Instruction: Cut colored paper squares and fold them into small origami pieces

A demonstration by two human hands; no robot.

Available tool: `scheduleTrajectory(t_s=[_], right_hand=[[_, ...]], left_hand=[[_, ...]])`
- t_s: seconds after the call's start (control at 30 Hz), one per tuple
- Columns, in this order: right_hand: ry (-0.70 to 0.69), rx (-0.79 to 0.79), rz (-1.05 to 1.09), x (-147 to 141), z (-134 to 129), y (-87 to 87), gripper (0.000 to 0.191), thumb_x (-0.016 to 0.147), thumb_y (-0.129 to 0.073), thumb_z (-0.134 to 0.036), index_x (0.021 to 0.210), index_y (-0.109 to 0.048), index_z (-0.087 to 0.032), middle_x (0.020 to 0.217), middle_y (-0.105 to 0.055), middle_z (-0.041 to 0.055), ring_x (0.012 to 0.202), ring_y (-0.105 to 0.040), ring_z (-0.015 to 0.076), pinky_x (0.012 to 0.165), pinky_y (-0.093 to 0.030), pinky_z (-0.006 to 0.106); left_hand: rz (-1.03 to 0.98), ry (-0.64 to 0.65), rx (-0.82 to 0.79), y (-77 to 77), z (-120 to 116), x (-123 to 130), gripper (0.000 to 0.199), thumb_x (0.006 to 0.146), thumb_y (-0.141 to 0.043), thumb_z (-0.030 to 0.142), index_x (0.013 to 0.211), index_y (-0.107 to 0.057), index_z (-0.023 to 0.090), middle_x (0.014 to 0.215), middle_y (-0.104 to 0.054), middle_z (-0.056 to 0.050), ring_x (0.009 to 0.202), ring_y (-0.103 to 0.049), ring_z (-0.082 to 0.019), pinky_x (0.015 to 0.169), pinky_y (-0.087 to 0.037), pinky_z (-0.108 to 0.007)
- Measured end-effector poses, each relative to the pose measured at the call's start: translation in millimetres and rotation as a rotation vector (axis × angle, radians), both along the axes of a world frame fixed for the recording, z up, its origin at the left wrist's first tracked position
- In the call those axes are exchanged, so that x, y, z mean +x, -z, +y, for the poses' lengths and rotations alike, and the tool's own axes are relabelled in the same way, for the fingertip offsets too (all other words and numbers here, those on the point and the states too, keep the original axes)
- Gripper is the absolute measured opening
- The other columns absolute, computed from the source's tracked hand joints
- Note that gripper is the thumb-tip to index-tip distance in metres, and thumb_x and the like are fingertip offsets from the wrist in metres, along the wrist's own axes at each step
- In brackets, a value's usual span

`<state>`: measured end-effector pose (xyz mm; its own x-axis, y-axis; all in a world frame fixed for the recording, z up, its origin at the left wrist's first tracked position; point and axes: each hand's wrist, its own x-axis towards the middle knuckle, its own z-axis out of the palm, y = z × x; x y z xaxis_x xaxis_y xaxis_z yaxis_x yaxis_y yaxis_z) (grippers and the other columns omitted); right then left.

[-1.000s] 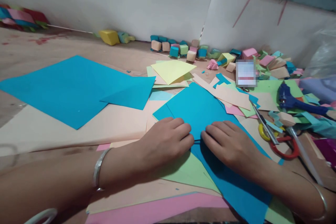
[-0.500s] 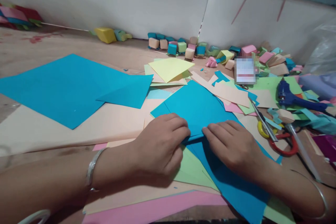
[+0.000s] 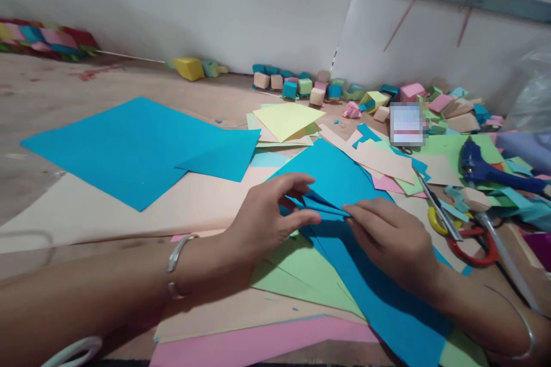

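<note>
while the right hand point(image 3: 392, 241) pinches one end of the folded paper point(image 3: 323, 206) over the blue sheet point(image 3: 329, 167), the left hand point(image 3: 273, 221), curled closed before, has opened around its other end; scissors point(image 3: 450, 225) and a glue gun point(image 3: 476, 165) lie past the right hand.

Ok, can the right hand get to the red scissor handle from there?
Probably yes: the red scissor handle lies close beside the right hand, and nothing seems to block the way. But that hand is pinching the folded blue paper, so it would likely need to let go first.
</note>
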<state>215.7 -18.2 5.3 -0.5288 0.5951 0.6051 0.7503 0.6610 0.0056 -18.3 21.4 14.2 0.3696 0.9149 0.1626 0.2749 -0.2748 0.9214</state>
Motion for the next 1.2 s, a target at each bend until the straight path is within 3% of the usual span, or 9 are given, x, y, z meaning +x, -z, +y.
scheduleTrajectory(t_s=[0.1,0.17,0.33,0.4,0.5,0.6,0.7,0.9,1.2], right_hand=[[0.016,0.066,-0.023,-1,-7,-8.2,0.029,0.088,-0.060,-0.009,0.117,-0.064,-0.009,0.077,-0.066,0.0079,0.067,-0.055,0.0194,0.061,-0.046,0.033],[-0.041,0.087,-0.081,-1,-15,-12.0,0.032,0.089,-0.056,-0.009,0.121,-0.063,-0.007,0.074,-0.064,0.0083,0.067,-0.053,0.0202,0.060,-0.046,0.034],[-0.361,0.104,-0.128,-5,-26,-10.6,0.038,0.094,-0.038,-0.012,0.122,-0.060,0.004,0.095,-0.068,0.0200,0.088,-0.058,0.0289,0.067,-0.049,0.040],[-0.355,0.058,-0.144,-11,-25,-9.7,0.037,0.093,-0.043,-0.010,0.123,-0.058,0.005,0.099,-0.069,0.0197,0.094,-0.058,0.0295,0.069,-0.049,0.040],[-0.362,0.013,-0.168,-18,-22,-9.3,0.036,0.092,-0.051,-0.015,0.123,-0.059,0.002,0.106,-0.070,0.0184,0.098,-0.059,0.0282,0.070,-0.049,0.039],[-0.413,-0.018,-0.108,-17,-21,-8.5,0.034,0.094,-0.049,-0.015,0.125,-0.059,-0.005,0.109,-0.070,0.0149,0.091,-0.061,0.0238,0.072,-0.049,0.038],[-0.357,-0.037,0.067,-13,-18,-9.1,0.031,0.091,-0.053,-0.008,0.120,-0.061,-0.010,0.101,-0.069,0.0109,0.088,-0.060,0.0199,0.074,-0.050,0.034],[-0.146,-0.037,0.288,-14,-14,-15.3,0.032,0.088,-0.060,-0.009,0.119,-0.060,-0.015,0.100,-0.063,0.0105,0.092,-0.059,0.0202,0.078,-0.051,0.032],[-0.237,-0.108,0.321,-16,-15,-19.9,0.014,0.089,-0.056,-0.008,0.089,-0.066,-0.018,0.095,-0.064,0.0067,0.080,-0.057,0.0147,0.069,-0.050,0.027]], left_hand=[[-0.359,0.008,-0.475,-4.5,-14,7,0.071,0.069,-0.084,0.033,0.130,-0.053,0.019,0.112,-0.067,-0.011,0.099,-0.065,-0.023,0.081,-0.052,-0.033],[-0.449,0.125,-0.715,-8.1,-29,11,0.063,0.079,-0.077,0.043,0.133,-0.053,0.020,0.113,-0.067,-0.012,0.102,-0.065,-0.026,0.085,-0.051,-0.040],[-0.719,0.290,-0.879,-15.6,-52,14,0.052,0.090,-0.065,0.045,0.134,-0.049,0.021,0.140,-0.052,-0.014,0.130,-0.048,-0.028,0.107,-0.038,-0.044],[-0.676,0.355,-0.850,-15.7,-50,12,0.051,0.095,-0.056,0.046,0.138,-0.042,0.022,0.137,-0.054,-0.014,0.127,-0.050,-0.026,0.106,-0.038,-0.045],[-0.364,0.336,-0.610,-14.7,-39,8,0.037,0.097,-0.050,0.046,0.123,-0.049,0.020,0.121,-0.058,-0.011,0.113,-0.054,-0.024,0.099,-0.041,-0.043],[-0.089,0.271,-0.365,-15.2,-29,7,0.018,0.096,-0.047,0.036,0.103,-0.048,0.019,0.099,-0.056,-0.006,0.089,-0.051,-0.019,0.083,-0.043,-0.037],[0.029,0.266,-0.255,-17.0,-26,5,0.011,0.090,-0.045,0.020,0.100,-0.041,0.020,0.087,-0.048,0.000,0.077,-0.043,-0.015,0.074,-0.040,-0.032],[0.139,0.440,-0.224,-22.0,-27,-1,0.031,0.075,-0.039,0.009,0.103,-0.043,0.021,0.086,-0.047,0.000,0.078,-0.041,-0.016,0.067,-0.036,-0.030],[0.260,0.551,-0.202,-24.2,-25,-3,0.031,0.076,-0.038,0.011,0.105,-0.044,0.022,0.092,-0.052,-0.001,0.081,-0.047,-0.017,0.070,-0.041,-0.030]])
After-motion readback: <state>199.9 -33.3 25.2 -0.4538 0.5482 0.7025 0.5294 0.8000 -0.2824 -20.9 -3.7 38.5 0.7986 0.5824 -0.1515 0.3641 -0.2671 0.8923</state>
